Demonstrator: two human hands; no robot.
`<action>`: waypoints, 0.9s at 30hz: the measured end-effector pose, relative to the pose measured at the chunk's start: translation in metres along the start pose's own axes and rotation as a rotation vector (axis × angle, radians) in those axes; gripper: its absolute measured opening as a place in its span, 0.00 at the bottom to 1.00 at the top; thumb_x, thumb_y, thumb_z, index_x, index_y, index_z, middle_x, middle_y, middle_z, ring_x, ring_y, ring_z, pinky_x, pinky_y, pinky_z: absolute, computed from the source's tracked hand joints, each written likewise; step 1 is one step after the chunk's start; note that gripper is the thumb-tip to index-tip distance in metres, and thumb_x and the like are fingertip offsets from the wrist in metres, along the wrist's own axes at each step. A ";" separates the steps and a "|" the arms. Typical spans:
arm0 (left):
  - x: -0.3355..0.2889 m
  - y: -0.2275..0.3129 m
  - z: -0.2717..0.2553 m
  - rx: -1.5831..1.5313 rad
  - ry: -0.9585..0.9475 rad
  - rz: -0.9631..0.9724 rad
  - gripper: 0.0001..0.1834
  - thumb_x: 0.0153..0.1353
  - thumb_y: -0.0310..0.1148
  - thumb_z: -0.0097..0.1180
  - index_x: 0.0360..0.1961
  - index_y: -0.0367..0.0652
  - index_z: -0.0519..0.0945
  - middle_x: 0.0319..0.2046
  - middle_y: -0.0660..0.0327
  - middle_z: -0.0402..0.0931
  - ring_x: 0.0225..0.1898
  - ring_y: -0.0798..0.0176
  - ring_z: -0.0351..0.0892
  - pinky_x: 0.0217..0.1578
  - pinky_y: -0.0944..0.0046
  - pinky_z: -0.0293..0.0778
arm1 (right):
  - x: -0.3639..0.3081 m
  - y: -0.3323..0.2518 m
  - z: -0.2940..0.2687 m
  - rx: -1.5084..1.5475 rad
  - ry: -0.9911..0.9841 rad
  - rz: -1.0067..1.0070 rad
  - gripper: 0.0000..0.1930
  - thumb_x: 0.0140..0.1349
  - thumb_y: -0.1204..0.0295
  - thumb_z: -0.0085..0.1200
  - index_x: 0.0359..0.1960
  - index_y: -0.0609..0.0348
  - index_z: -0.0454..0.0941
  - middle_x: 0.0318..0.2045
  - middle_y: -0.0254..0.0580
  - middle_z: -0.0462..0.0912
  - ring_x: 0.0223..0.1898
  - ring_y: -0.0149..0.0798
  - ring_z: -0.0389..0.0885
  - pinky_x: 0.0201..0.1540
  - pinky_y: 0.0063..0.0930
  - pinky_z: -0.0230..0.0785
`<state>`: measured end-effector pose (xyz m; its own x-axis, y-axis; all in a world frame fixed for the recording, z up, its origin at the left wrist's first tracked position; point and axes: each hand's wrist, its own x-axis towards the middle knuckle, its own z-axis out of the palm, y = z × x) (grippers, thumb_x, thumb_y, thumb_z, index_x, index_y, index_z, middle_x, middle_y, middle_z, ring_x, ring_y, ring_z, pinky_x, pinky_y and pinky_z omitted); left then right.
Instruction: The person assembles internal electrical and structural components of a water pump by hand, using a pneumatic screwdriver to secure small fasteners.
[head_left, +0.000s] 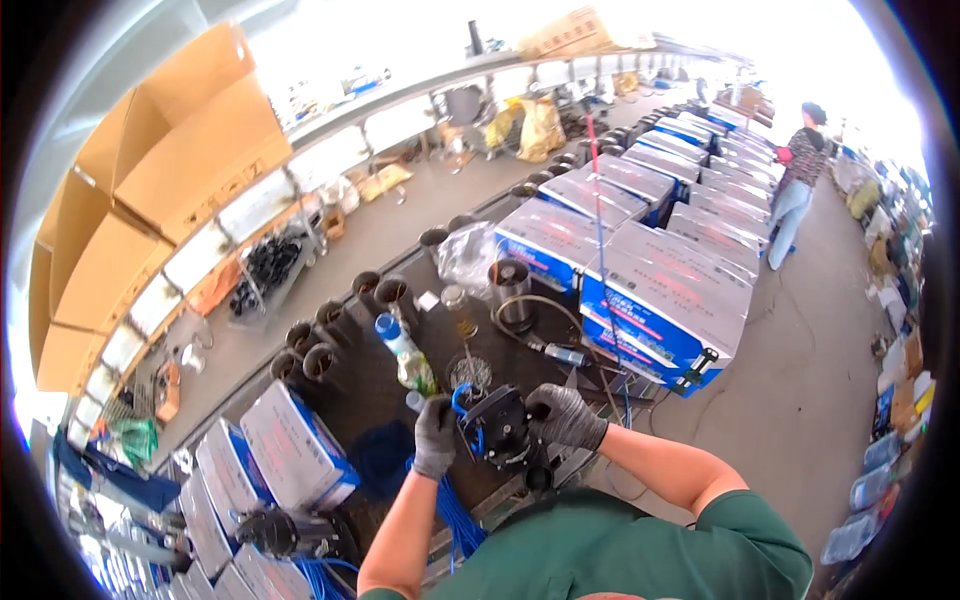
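Observation:
Between my gloved hands sits a round black pump or motor end part [497,425], with a short blue wire [461,398] looping out of its left side. My left hand [435,437], in a grey glove, is closed beside that wire, at the part's left edge. Its fingertips are too small to show what they pinch. My right hand [568,415], gloved too, has its fingers curled at the part's upper right edge; whatever they hold is hidden. A coil of blue cable [458,520] hangs below my left hand. Just beyond the part lies a dish of small metal pieces [470,373].
A bottle with a blue cap [398,345], a metal cylinder [512,295] and a hand-held driver [566,355] occupy the dark bench. Blue-and-grey boxes [660,290] line the right; more boxes [295,450] stand left, near a black pump [290,535]. Another person [797,180] stands far right.

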<state>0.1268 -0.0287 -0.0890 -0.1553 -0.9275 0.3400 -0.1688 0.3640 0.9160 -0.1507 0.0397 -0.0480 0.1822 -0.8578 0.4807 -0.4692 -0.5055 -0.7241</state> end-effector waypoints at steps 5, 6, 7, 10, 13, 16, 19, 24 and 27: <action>0.027 0.076 0.003 0.089 0.145 0.156 0.08 0.63 0.19 0.59 0.42 0.39 0.82 0.31 0.61 0.80 0.31 0.70 0.77 0.34 0.68 0.74 | -0.005 0.007 -0.003 -0.342 -0.106 -0.055 0.17 0.50 0.69 0.64 0.43 0.58 0.78 0.36 0.51 0.79 0.40 0.57 0.79 0.42 0.48 0.74; 0.029 0.075 0.003 0.017 0.137 0.032 0.07 0.64 0.20 0.59 0.43 0.39 0.82 0.31 0.61 0.80 0.29 0.73 0.76 0.31 0.70 0.73 | -0.006 0.003 -0.002 -0.299 -0.025 -0.092 0.17 0.51 0.69 0.64 0.43 0.59 0.77 0.35 0.52 0.79 0.38 0.58 0.79 0.41 0.49 0.73; 0.032 0.081 0.004 0.042 0.172 0.031 0.08 0.64 0.19 0.59 0.44 0.39 0.82 0.32 0.62 0.80 0.31 0.72 0.77 0.33 0.69 0.74 | -0.005 0.000 -0.005 -0.339 -0.038 -0.120 0.17 0.51 0.69 0.64 0.42 0.59 0.77 0.35 0.52 0.79 0.38 0.59 0.78 0.40 0.49 0.73; 0.043 0.095 0.005 0.100 0.181 0.332 0.10 0.64 0.16 0.57 0.43 0.41 0.83 0.34 0.66 0.79 0.28 0.75 0.73 0.31 0.73 0.71 | -0.006 -0.004 -0.001 -0.344 0.008 -0.164 0.11 0.57 0.73 0.60 0.42 0.59 0.77 0.34 0.53 0.79 0.36 0.59 0.79 0.38 0.48 0.74; 0.049 0.124 0.000 0.076 0.243 0.349 0.10 0.64 0.16 0.57 0.43 0.40 0.83 0.36 0.64 0.80 0.33 0.72 0.77 0.36 0.70 0.75 | 0.001 -0.016 -0.005 -0.231 0.084 -0.163 0.07 0.63 0.75 0.55 0.42 0.59 0.76 0.33 0.52 0.80 0.34 0.58 0.80 0.36 0.45 0.75; 0.053 0.171 -0.012 0.255 0.390 0.559 0.11 0.59 0.18 0.63 0.42 0.41 0.84 0.37 0.59 0.81 0.37 0.64 0.82 0.39 0.67 0.77 | 0.020 -0.043 -0.017 -0.032 0.107 -0.100 0.05 0.68 0.76 0.52 0.44 0.59 0.73 0.31 0.50 0.80 0.31 0.55 0.81 0.36 0.39 0.75; 0.041 0.211 -0.005 0.191 0.454 0.547 0.10 0.60 0.20 0.64 0.43 0.41 0.84 0.38 0.60 0.81 0.36 0.67 0.82 0.38 0.69 0.77 | 0.039 -0.050 -0.022 0.309 0.205 -0.133 0.07 0.74 0.73 0.46 0.49 0.60 0.72 0.29 0.41 0.80 0.28 0.33 0.79 0.34 0.29 0.73; 0.011 0.259 0.033 0.428 0.236 0.543 0.13 0.55 0.24 0.68 0.42 0.45 0.84 0.37 0.57 0.83 0.39 0.52 0.84 0.39 0.59 0.80 | 0.075 -0.084 -0.061 0.596 -0.024 -0.160 0.10 0.76 0.71 0.46 0.52 0.61 0.73 0.36 0.36 0.78 0.37 0.28 0.76 0.44 0.23 0.70; 0.004 0.240 0.071 0.337 0.211 0.379 0.11 0.55 0.24 0.67 0.41 0.46 0.83 0.36 0.56 0.82 0.38 0.50 0.84 0.38 0.58 0.80 | 0.066 -0.070 -0.062 0.702 -0.251 -0.018 0.13 0.75 0.67 0.50 0.54 0.61 0.74 0.40 0.33 0.78 0.43 0.24 0.73 0.49 0.24 0.69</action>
<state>0.0167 0.0606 0.1170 -0.0731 -0.7103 0.7001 -0.4466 0.6510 0.6138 -0.1593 0.0245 0.0650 0.4161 -0.8020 0.4285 0.1825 -0.3880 -0.9034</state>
